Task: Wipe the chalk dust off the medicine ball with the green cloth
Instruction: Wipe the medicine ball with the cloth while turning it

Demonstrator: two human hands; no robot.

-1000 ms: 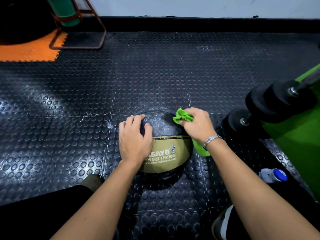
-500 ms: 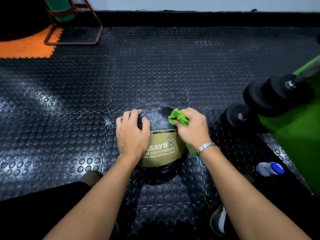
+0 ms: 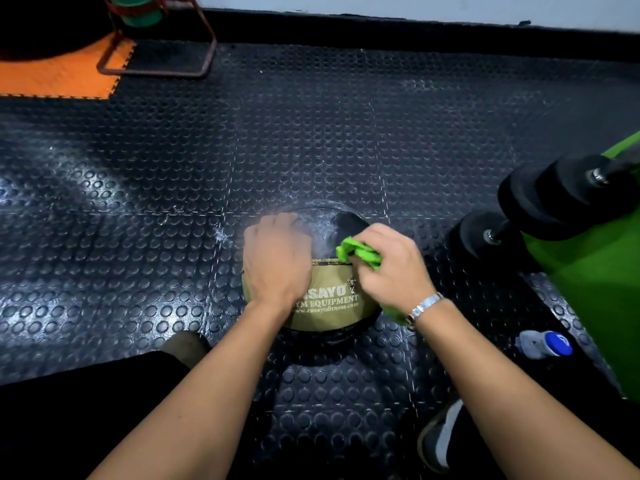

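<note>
Ball [image 3: 329, 313]: sits on the studded mat [image 3: 311, 133] directly before me, tan label up, pale chalk haze across the black top panel. Left hand [image 3: 277, 261]: fingers curled over the ball's left shoulder, holding it so it cannot roll under the rubbing. Right hand [image 3: 391, 268]: closed around the bunched cloth [image 3: 358, 252], a wad poking past my fingers and pressed where label meets black panel, a tail hanging below my wrist. I judge it is bunched to make a firm pad. Dust shows on the far side, so the wiping is not yet done. Bottle [image 3: 543, 344], dumbbell [image 3: 540, 202]: to my right, apart from the ball.
</note>
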